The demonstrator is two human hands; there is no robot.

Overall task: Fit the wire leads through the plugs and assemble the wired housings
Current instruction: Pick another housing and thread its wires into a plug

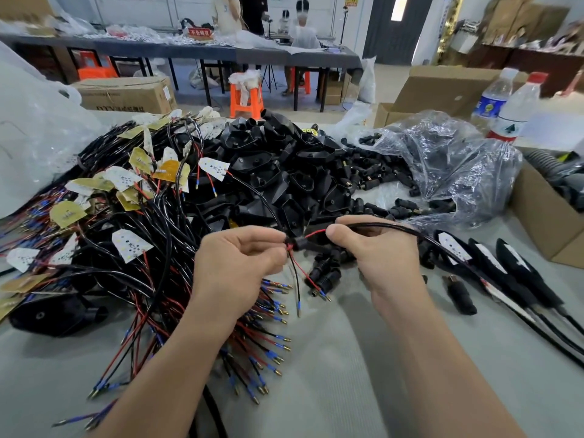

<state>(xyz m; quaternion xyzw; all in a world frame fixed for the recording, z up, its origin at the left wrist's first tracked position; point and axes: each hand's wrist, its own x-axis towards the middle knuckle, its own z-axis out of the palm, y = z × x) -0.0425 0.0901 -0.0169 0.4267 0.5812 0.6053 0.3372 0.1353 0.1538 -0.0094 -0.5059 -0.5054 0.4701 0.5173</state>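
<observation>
While your left hand (243,257) is pinching the plug (297,243) and your right hand (376,248) is gripping the cable (396,228), the plug is lying between them, its axis running 9 to 3 o'clock. The leads (304,274) are hanging toward 6, seemingly threaded through.

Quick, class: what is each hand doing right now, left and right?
Left hand: closed, pinching the small black plug.
Right hand: closed, gripping the black cable that runs into that plug.
</observation>
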